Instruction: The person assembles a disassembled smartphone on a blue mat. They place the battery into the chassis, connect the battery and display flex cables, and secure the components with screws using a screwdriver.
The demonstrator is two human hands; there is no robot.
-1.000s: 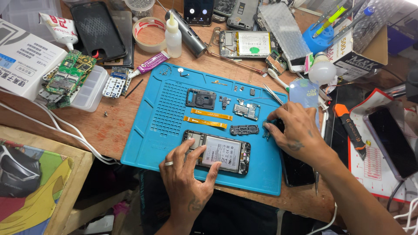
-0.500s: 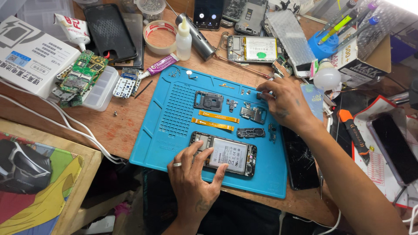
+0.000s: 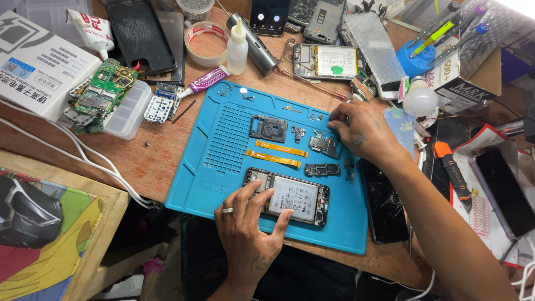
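An opened phone (image 3: pixel 290 196) with its battery showing lies near the front of a blue repair mat (image 3: pixel 223 145). My left hand (image 3: pixel 248 226) rests on the phone's left end, fingers spread, a ring on one finger. My right hand (image 3: pixel 359 131) is at the mat's far right edge, its fingertips pinched together over small parts; I cannot tell what they grip. Between the hands lie a black camera frame (image 3: pixel 271 128), two orange flex cables (image 3: pixel 277 153), a small circuit board (image 3: pixel 325 146) and a dark bracket (image 3: pixel 322 169).
A cracked black screen (image 3: pixel 384 206) lies right of the mat, an orange-handled tool (image 3: pixel 452 170) beyond it. A glue bottle (image 3: pixel 238 50), tape roll (image 3: pixel 203 40), green circuit boards (image 3: pixel 103 92), a white box (image 3: pixel 39 64) and other opened phones (image 3: pixel 326 60) crowd the back. White cables (image 3: pixel 83 161) cross the left.
My right hand has moved from the mat's right middle up toward its far right edge. The left hand stays on the phone. The view has shifted slightly.
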